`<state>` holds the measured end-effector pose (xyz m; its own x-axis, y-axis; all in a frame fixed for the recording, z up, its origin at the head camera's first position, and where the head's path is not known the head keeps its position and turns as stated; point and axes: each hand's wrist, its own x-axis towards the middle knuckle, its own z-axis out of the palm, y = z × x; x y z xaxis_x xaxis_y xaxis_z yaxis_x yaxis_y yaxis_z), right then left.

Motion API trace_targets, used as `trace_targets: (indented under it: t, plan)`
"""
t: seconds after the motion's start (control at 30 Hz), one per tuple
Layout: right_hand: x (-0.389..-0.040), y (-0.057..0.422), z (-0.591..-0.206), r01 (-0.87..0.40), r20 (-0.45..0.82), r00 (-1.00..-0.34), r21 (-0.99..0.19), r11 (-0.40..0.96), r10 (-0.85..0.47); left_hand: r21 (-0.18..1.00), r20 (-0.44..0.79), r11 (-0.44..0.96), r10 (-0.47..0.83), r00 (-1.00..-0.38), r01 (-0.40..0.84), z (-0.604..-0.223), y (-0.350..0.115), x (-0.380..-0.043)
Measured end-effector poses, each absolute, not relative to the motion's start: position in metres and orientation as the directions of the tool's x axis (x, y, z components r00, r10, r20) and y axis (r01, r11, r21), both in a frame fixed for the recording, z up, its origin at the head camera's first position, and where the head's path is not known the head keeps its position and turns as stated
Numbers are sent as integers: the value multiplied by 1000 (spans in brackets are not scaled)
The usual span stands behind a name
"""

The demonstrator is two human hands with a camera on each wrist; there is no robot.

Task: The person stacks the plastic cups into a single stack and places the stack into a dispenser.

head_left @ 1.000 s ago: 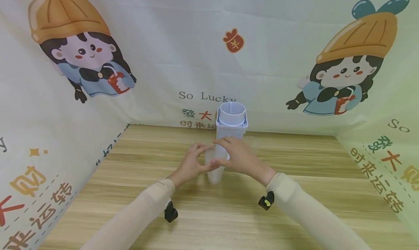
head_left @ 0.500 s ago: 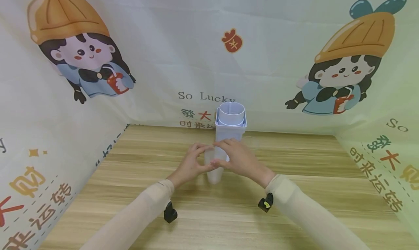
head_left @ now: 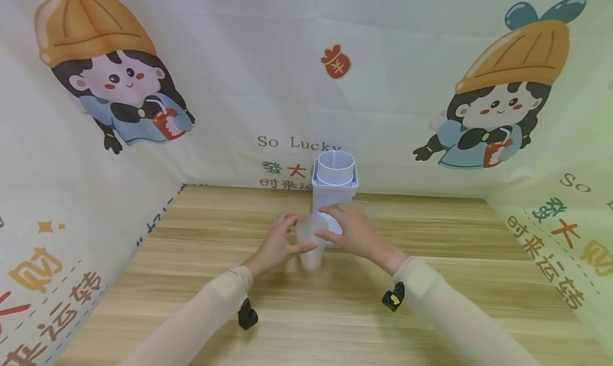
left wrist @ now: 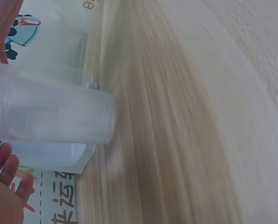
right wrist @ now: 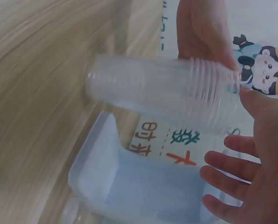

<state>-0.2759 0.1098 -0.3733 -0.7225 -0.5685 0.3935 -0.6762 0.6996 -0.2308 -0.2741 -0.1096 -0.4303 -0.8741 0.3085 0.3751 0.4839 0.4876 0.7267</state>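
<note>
A stack of clear plastic cups (head_left: pixel 312 258) stands tilted or upright just above or on the table; which, I cannot tell. My left hand (head_left: pixel 278 244) grips it near the rim, thumb in front and fingers behind. My right hand (head_left: pixel 356 232) is at the stack's right side, fingers loosely spread; in the right wrist view its thumb (right wrist: pixel 258 100) is by the cup rims, and whether it touches is unclear. Directly behind the cups stands a white cup dispenser (head_left: pixel 330 200) with a square body and a round ring (head_left: pixel 336 169) on top.
A faint clear plastic item (right wrist: pixel 72 211) lies beside the dispenser, mostly hidden by my right hand in the head view. The wood-grain table (head_left: pixel 306 323) ends at printed cloth walls (head_left: pixel 230 89) at the back and both sides.
My right hand has moved slightly right, its fingertips coming away from the left hand's. The left hand keeps its grip on the cup stack. The dispenser has stayed put.
</note>
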Motion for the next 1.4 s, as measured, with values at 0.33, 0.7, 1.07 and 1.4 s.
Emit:
trace_targets:
  t: [0.33,0.7,1.07,1.4]
  plan:
    - [-287,137,-380,-610,424,-772,-280,742,-474,761,342,471,294,-892,447,-421,-105,-272]
    - [-312,174,-393,-449,391,-867,-341,826,-310,772,339,459,289,-895,440,-423,-102,-273]
    - [-320,186,-406,-400,300,-907,-392,828,-295,785,318,463,269,-909,412,-424,-100,-271]
    - [-320,186,-407,-387,291,-913,-391,835,-287,810,305,435,260,-916,393,-426,-101,-270]
